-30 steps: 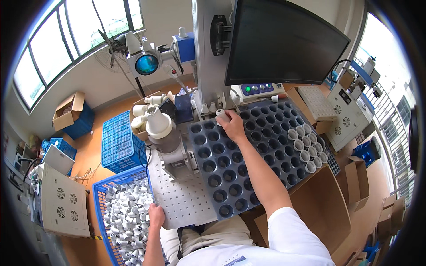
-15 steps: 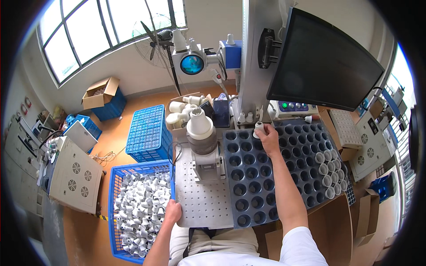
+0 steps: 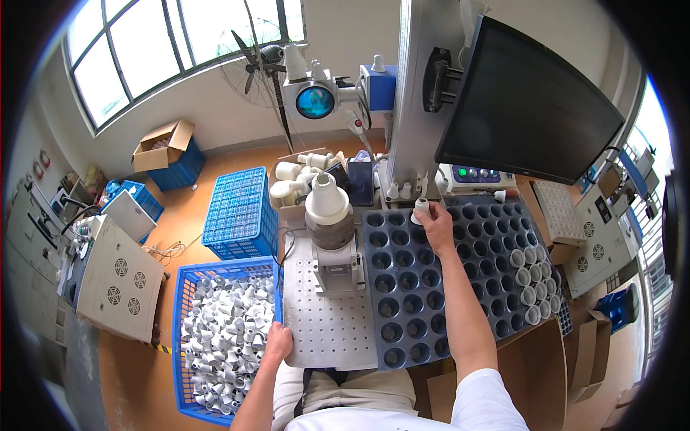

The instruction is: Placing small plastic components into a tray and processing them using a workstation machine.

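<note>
My right hand point(image 3: 437, 228) pinches a small white cone-shaped plastic part point(image 3: 421, 206) at the far edge of a black tray point(image 3: 397, 363) with rows of round holes. Fingers hide some of the part, and I cannot tell whether it sits in a hole. My left hand point(image 3: 279, 342) is closed between the rim of a blue plastic basket point(image 3: 188, 269) and a perforated metal plate point(image 3: 327, 337); what it grips, if anything, is hidden. Many similar white parts point(image 3: 223, 337) lie heaped in the basket. Several white cups point(image 3: 530, 274) stand in the tray's right side.
A fixture topped with a white cone point(image 3: 327, 197) stands on the plate, below a round blue lens point(image 3: 315, 102). A dark monitor point(image 3: 532, 100) overhangs the tray's far right. Behind the plate is a carton of white parts point(image 3: 287, 172). A stacked blue crate point(image 3: 237, 208) stands on the floor.
The whole view has shifted very slightly. Both hands and the white part keep their places.
</note>
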A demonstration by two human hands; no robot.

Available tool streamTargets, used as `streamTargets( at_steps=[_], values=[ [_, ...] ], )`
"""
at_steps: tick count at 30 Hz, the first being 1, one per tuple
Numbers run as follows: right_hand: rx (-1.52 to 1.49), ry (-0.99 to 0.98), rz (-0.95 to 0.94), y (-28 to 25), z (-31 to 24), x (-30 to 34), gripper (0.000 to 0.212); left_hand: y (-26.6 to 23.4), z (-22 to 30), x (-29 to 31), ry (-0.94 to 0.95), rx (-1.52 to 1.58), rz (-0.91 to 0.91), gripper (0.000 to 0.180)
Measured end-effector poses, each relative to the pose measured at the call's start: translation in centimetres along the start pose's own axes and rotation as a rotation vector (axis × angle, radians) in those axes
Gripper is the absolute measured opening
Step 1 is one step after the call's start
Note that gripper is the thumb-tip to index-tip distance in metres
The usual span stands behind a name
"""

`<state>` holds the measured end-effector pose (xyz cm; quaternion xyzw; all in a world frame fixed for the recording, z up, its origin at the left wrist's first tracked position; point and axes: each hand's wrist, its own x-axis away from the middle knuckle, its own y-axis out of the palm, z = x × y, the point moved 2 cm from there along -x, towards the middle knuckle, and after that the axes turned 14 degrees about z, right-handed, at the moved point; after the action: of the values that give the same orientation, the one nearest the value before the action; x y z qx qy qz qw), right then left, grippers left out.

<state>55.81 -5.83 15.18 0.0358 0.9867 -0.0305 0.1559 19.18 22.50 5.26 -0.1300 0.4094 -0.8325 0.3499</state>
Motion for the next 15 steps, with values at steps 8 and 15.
streamTargets(
  at_steps=[8,15],
  values=[
    [0.013,0.002,-0.001,0.2,-0.2,0.0,0.030,0.7,-1.4,0.0,0.243,-0.158,-0.008,0.025],
    [0.006,-0.007,0.001,0.0,-0.1,0.0,0.030,0.4,-0.6,0.1,0.236,-0.147,0.012,0.025]
  ],
)
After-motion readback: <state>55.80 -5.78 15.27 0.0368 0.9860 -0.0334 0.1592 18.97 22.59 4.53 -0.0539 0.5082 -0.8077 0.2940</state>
